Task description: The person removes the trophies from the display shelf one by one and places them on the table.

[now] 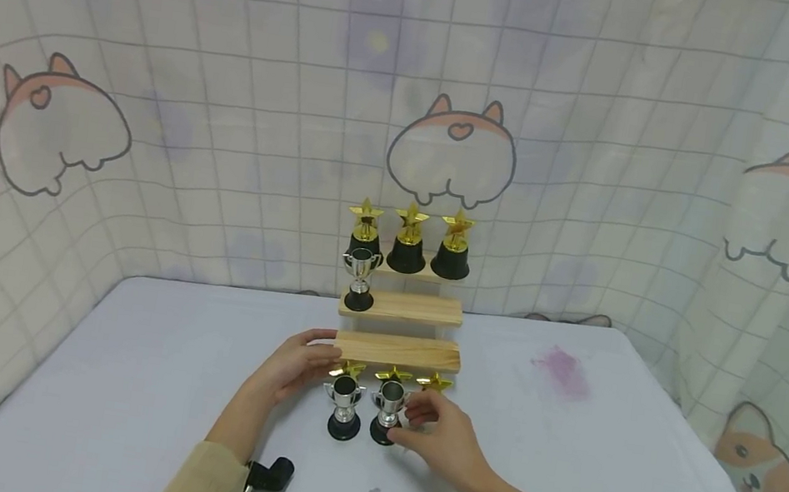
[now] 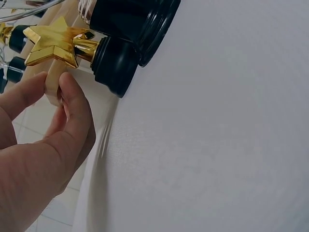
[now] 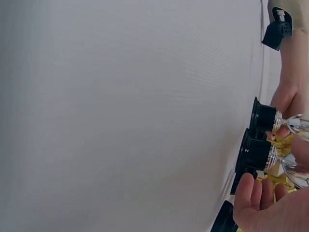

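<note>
The right hand (image 1: 445, 446) has its fingers bent close against the near side of a silver cup trophy (image 1: 387, 415), thumb tip by the black base; whether it truly grips, I cannot tell. That trophy stands upright on the table, just beside those fingers. The left hand (image 1: 295, 362) pinches the near end of the lowest wooden shelf (image 1: 398, 352), thumb and fingertips on either side of the wood. Between the hands, past the first cup from the right hand, stands a second silver cup (image 1: 343, 411); behind both is a row of gold star trophies (image 1: 394, 375). Farther beyond the hands, another silver cup (image 1: 360, 281) sits on the middle shelf (image 1: 416, 309), with black-based stars (image 1: 407, 245) above.

Handling this cup well probably means holding it low, around stem or base (the thin handles look easy to snag), keeping it upright and clear of the stars, with the shelf held still.

No brand, label or writing can be read.
</note>
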Available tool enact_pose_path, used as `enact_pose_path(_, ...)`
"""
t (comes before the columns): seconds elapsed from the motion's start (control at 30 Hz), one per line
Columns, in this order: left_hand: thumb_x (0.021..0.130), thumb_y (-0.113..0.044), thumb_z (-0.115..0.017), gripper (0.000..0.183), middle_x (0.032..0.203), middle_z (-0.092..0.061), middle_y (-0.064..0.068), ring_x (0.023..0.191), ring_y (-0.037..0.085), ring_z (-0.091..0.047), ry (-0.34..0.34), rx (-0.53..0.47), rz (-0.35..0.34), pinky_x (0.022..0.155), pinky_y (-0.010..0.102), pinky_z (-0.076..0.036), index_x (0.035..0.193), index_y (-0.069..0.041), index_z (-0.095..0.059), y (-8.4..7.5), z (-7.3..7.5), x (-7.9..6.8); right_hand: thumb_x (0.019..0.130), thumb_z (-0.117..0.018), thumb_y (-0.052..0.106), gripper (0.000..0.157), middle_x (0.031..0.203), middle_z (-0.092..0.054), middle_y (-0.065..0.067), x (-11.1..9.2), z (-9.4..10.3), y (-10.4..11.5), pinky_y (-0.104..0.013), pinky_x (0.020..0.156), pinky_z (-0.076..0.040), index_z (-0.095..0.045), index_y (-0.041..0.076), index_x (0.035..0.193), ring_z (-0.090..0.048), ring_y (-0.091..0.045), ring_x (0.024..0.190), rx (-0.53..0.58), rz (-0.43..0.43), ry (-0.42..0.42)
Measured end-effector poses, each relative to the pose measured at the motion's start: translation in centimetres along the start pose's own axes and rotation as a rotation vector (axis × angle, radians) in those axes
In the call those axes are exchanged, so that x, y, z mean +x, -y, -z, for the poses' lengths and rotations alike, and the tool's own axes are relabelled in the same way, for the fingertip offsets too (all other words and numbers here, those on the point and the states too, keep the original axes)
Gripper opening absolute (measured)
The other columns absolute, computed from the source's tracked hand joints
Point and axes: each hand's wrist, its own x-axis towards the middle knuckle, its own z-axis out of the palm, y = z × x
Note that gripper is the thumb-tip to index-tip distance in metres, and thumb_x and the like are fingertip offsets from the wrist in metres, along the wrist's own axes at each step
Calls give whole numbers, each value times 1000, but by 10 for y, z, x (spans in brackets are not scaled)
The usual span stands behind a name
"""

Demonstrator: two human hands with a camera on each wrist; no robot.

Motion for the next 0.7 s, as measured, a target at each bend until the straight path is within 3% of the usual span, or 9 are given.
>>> enact_pose_path(0.33,97,-4,-66,56,122,-63,23,97,19,-69,-18,11,-1,94,35,-58,147,8,-43,-1,-2,-1,85,-85,13,37,106,-68,-13,-11,18,-1,-27,81,-59,-65,-1,113,-65,-24,97,22,41,0)
enact_pose_path(0.7,97,-6,-67,56,126,-62,24,100,20,-68,-18,22,2,96,36,-58,147,7,-44,-2,-3,-2,92,-77,10,24,103,-69,-6,-10,47,12,-27,76,-57,-65,3,112,-64,-18,95,-73,56,-20)
